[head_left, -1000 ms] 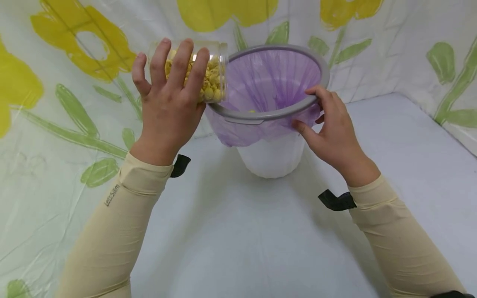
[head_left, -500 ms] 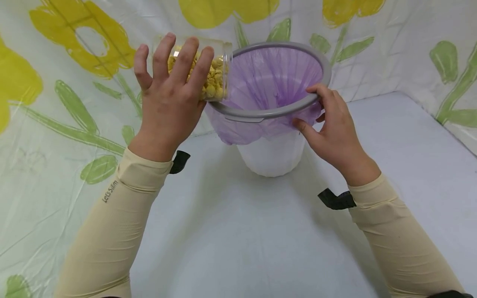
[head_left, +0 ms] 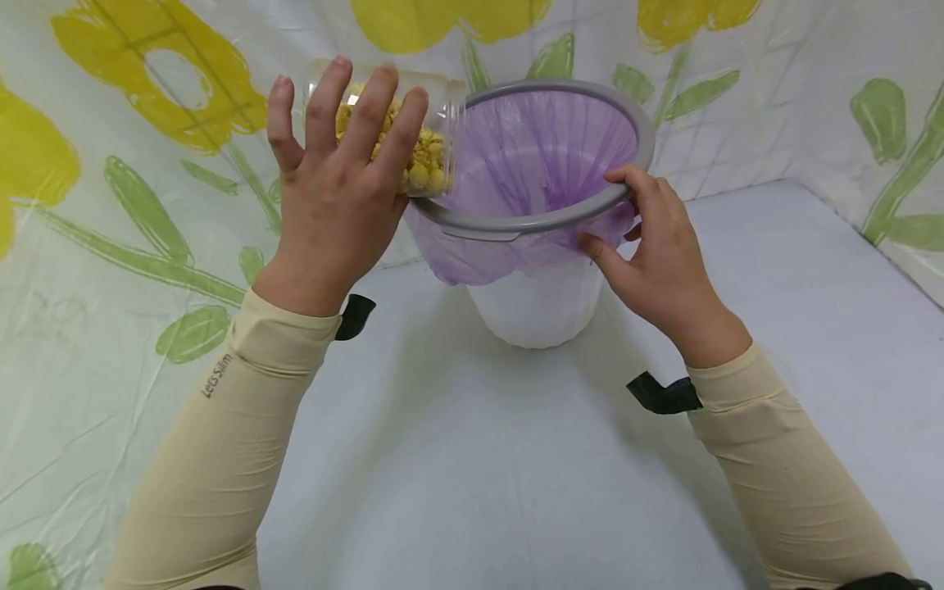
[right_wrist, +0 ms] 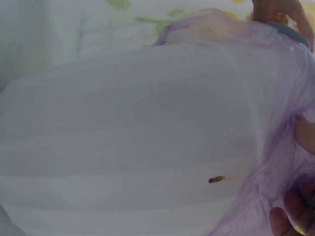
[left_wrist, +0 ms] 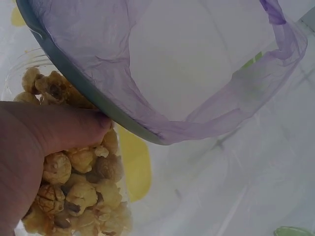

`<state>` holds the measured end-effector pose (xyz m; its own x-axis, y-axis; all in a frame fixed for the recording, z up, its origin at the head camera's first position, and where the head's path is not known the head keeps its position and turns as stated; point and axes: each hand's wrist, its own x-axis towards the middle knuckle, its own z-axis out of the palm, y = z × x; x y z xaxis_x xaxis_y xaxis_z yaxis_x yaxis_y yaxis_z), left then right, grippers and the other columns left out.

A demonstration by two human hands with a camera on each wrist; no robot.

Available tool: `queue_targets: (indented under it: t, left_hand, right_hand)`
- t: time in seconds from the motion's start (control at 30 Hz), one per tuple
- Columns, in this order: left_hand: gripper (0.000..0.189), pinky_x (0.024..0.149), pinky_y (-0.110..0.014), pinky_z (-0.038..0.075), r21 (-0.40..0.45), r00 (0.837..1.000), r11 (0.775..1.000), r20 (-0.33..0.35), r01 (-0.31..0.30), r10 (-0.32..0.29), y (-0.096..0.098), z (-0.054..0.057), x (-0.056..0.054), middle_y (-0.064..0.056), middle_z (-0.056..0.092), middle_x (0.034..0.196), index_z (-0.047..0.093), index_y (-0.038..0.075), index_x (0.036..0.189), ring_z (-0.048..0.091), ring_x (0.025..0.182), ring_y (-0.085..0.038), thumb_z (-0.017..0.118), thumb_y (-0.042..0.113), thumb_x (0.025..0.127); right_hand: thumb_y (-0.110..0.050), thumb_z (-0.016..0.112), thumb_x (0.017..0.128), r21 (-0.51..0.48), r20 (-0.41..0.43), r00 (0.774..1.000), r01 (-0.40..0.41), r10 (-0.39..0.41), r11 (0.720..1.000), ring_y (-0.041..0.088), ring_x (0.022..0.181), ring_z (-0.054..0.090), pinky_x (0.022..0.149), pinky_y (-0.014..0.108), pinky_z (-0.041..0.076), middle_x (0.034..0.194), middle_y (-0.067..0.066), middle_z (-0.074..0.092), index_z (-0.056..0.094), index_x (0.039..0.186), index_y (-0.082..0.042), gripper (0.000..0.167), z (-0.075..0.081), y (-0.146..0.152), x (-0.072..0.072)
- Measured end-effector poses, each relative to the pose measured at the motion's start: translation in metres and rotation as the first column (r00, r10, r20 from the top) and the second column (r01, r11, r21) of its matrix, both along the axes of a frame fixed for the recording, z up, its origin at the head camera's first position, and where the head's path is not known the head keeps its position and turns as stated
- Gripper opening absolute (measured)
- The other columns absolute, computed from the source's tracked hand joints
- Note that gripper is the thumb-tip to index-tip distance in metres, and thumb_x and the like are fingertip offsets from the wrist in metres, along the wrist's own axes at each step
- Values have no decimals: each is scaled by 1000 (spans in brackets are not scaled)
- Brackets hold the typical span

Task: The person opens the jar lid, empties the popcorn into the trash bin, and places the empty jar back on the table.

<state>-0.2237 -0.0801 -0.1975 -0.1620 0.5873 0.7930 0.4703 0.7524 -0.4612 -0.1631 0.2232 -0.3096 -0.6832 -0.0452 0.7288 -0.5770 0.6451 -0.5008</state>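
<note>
My left hand (head_left: pixel 335 192) grips a clear jar (head_left: pixel 441 97) lying almost on its side, its mouth over the left part of a bin's rim. Yellow popcorn (left_wrist: pixel 81 194) lies along the jar's lower side. In the left wrist view the thumb (left_wrist: pixel 64 125) presses along the jar next to the rim. The white trash bin (head_left: pixel 542 315) has a grey ring (head_left: pixel 542 223) and a purple bag (head_left: pixel 509 262) folded over its edge. My right hand (head_left: pixel 664 262) holds the rim at the right, fingertips inside, thumb outside against the bag. The bin's bottom is hidden.
The bin stands on a pale table (head_left: pixel 479 459) whose right edge shows. Behind and to the left hangs a white plastic sheet (head_left: pixel 774 123) painted with yellow flowers. A small brown mark (right_wrist: pixel 216 180) shows on the bin's outside in the right wrist view.
The jar has moved slightly up and right, its base rising a little so that it tips more toward the bin. The right hand keeps its hold on the rim.
</note>
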Motion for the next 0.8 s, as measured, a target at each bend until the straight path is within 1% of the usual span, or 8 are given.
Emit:
queue_targets:
  t: [0.13,0.37,0.53,0.7,0.8]
  left_hand:
    - [44,117,-62,21,-1,1000,1000,-5,5,-5,0,1,-1,-6,60,143,56,17,140,45,142,-33,48,2,99]
    - [47,117,-62,21,-9,1000,1000,-19,-4,4,0,1,-1,-7,57,148,54,18,143,44,143,-33,48,4,99]
    - [49,117,-62,22,-8,1000,1000,-20,-8,8,0,-1,-2,-7,57,148,54,18,143,44,143,-33,46,2,98]
    - [46,116,-62,22,1,1000,1000,-23,-6,6,0,-1,-2,-6,59,145,55,18,141,45,142,-33,45,2,99]
    - [44,116,-62,22,2,1000,1000,-21,1,-1,0,0,-2,-6,59,144,55,17,140,45,141,-33,45,2,99]
  right_hand:
    - [-9,82,92,1,-2,1000,-2,2,1000,29,98,51,78,31,41,105,23,55,46,144,0,63,0,0,-1]
    - [-9,81,92,1,-10,1000,-3,3,1000,29,97,51,78,31,41,105,23,55,47,143,0,62,0,0,-1]
    - [-9,81,92,-3,-6,1000,-3,3,1000,29,97,51,78,30,40,105,23,55,47,143,0,62,-1,0,-1]
    - [-9,82,92,-3,0,1000,-3,3,1000,29,97,51,78,33,42,106,23,54,46,143,0,63,0,0,-1]
    - [-9,81,92,-3,-2,1000,-2,2,1000,29,97,51,78,32,42,106,24,54,46,144,-1,63,0,0,-1]
